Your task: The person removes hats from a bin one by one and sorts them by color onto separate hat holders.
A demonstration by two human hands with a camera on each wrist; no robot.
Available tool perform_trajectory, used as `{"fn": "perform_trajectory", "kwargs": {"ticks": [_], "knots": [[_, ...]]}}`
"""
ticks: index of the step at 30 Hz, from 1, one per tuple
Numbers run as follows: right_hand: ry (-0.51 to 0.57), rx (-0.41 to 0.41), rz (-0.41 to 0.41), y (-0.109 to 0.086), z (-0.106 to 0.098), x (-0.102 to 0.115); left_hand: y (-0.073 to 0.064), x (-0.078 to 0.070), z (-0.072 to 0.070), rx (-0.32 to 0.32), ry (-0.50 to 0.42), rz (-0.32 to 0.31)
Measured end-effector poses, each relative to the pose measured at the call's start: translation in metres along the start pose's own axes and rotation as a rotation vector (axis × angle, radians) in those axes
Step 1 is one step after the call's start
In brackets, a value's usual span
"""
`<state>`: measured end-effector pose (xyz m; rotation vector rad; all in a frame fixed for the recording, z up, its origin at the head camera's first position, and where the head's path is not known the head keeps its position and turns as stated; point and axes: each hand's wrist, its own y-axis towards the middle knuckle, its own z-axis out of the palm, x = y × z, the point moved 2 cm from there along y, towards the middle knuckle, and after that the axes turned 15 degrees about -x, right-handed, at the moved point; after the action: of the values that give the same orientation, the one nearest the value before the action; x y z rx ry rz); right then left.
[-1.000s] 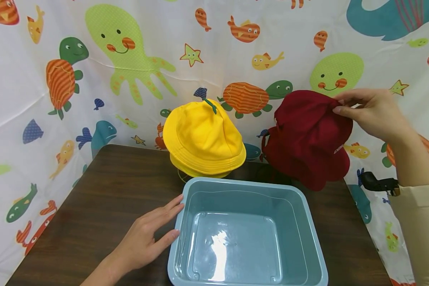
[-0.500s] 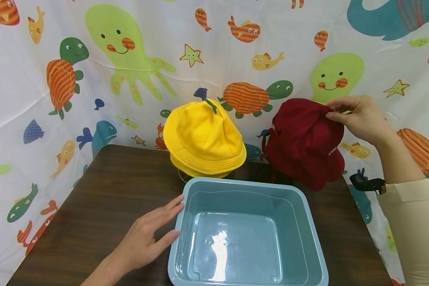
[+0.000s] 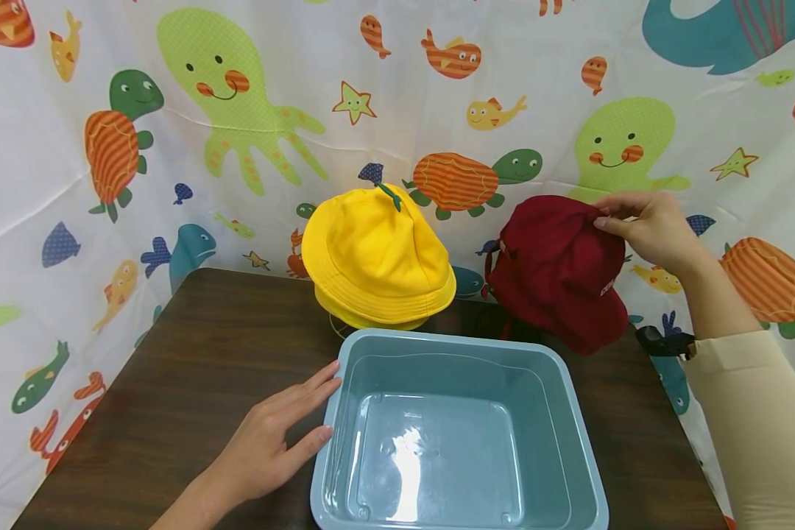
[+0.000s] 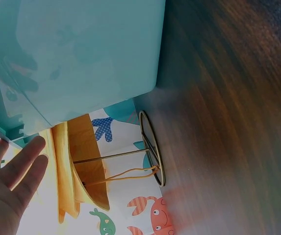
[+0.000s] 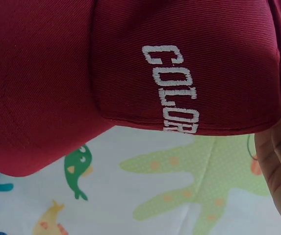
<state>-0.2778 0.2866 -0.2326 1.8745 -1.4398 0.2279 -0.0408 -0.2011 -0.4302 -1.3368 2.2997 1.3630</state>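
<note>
My right hand (image 3: 656,230) pinches the top of a dark red baseball cap (image 3: 550,265) at the back right of the table. White stitched letters reading "COLOR" show on the cap's front (image 5: 179,93) in the right wrist view, where part of my hand (image 5: 280,156) is at the right edge. The cap's underside is hidden, so I cannot tell whether it rests on anything. My left hand (image 3: 271,434), fingers fairly straight, touches the left rim of a blue-grey plastic basin (image 3: 450,339). A yellow bucket hat (image 3: 377,258) with a green stem-like tip sits behind the basin.
Under the yellow hat, a thin wire stand (image 4: 152,149) shows in the left wrist view. The basin covers the front middle of the dark wooden table (image 3: 172,397). A white curtain (image 3: 291,66) printed with sea animals hangs behind. A black device (image 3: 665,342) is on my right wrist.
My right hand has moved down and to the left with the cap's crown, and the cap has lowered and turned slightly. My left hand, the basin and the yellow hat have stayed put.
</note>
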Motion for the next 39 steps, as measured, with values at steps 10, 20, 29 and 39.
{"fn": "perform_trajectory", "kwargs": {"ticks": [10, 20, 29, 39], "knots": [[-0.025, 0.027, 0.035, -0.004, 0.009, -0.003, 0.001, 0.000, 0.000, -0.003, -0.008, 0.001], [0.063, 0.018, 0.042, -0.004, 0.020, -0.008, 0.000, 0.001, 0.000, -0.012, -0.002, 0.017], [0.037, 0.013, 0.033, -0.006, 0.029, -0.009, -0.001, 0.001, -0.001, -0.016, 0.004, 0.027], [0.022, 0.022, 0.056, -0.011, 0.036, -0.015, -0.002, 0.000, -0.001, -0.010, 0.003, 0.031]]}}
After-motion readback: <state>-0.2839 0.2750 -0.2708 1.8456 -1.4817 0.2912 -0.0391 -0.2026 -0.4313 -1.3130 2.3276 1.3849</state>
